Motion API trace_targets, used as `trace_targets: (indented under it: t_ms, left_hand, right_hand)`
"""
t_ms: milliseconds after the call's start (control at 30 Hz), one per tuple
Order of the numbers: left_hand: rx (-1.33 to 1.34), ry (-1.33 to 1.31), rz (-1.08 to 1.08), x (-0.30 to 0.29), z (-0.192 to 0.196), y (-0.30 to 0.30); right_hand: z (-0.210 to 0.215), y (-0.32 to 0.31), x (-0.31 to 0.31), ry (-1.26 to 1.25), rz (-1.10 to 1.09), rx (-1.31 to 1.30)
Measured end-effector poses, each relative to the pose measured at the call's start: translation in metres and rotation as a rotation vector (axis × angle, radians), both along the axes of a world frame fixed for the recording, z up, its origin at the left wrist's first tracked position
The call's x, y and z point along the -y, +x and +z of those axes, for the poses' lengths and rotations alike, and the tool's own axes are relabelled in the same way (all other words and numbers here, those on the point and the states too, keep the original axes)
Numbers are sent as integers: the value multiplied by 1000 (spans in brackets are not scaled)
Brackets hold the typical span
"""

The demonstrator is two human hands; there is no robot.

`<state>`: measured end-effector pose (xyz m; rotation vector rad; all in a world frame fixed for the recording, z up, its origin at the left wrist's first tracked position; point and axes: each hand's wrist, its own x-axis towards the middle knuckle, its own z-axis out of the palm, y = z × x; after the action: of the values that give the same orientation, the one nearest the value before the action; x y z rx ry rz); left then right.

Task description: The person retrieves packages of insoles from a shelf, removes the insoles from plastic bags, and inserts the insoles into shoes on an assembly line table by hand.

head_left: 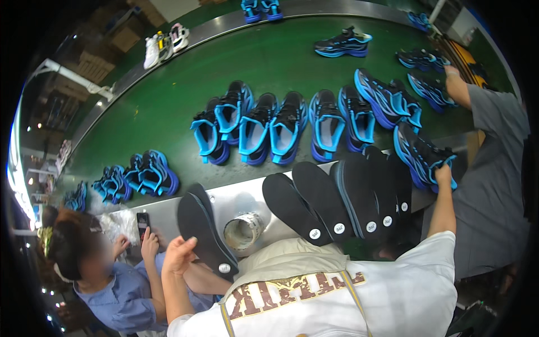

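My right hand (443, 175) grips a black and blue sneaker (416, 150) by its heel, above the bench edge on the right. The sneaker's toe points up and left, and its wavy blue sole faces left. My left hand (178, 255) is raised at the lower left with its fingers loosely bent, and nothing shows in it. Beside that hand a pair of black insoles (203, 224) lies on the metal ledge (255, 196). Several more black insoles (321, 199) with white round stickers overlap along the ledge, left of the held sneaker.
Black and blue sneakers (287, 126) stand in a row on the green belt (269, 62). A round, crusted can (242, 231) sits between the insole groups. On the left, a seated person (120, 297) holds a phone (143, 222). A person in grey (491, 168) reaches toward sneakers on the right.
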<state>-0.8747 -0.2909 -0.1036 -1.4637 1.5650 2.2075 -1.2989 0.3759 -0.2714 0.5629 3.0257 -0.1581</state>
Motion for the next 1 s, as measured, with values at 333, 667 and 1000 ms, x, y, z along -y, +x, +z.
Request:
trace_targets:
  t_ms: [333, 667, 1000]
  left_hand:
    - [-55, 458, -1, -133, -70, -115]
    - [-423, -1098, -1021, -89, -34, -89]
    - [-584, -1222, -1010, -76, -94, -60]
  right_hand:
    - [156, 70, 175, -582, 469, -314]
    - [101, 225, 383, -773, 1227, -49]
    - [50, 121, 561, 55, 1027, 486]
